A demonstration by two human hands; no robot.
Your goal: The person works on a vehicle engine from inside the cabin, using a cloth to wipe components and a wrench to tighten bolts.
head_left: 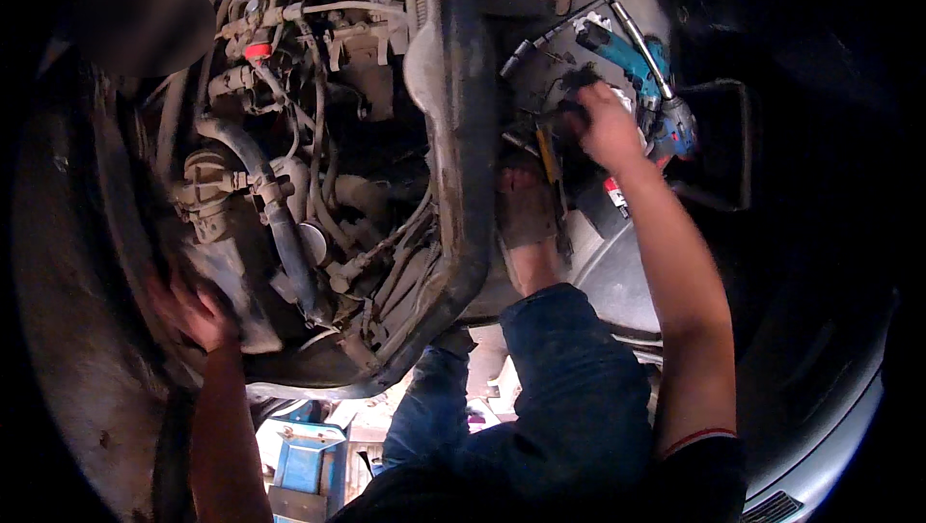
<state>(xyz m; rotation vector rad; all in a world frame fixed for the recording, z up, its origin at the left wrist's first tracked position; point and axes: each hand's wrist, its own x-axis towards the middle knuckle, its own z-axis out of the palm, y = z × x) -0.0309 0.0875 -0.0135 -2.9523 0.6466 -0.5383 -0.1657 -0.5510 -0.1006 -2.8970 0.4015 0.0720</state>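
Note:
My left hand (196,313) lies flat with its fingers spread on the dark rail along the left of the engine bay, beside a dusty hose (285,238). On the right, my right hand (611,132) hangs over a group of tools, its fingers bent, blurred and partly hidden against dark things below. A teal cordless power tool (620,57) lies just beyond it. Across that tool rests a long metal ratchet handle (632,33), joined to an extension bar (562,35). Nearer my right wrist is a blue and grey impact wrench (678,133).
Dusty pipes, wiring and a red connector (258,51) fill the engine bay. A thick body edge (463,176) separates it from the tools. My bent knee (564,320) is close by. A yellow-handled tool (548,154) lies left of my right hand; a blue metal case (304,460) stands below.

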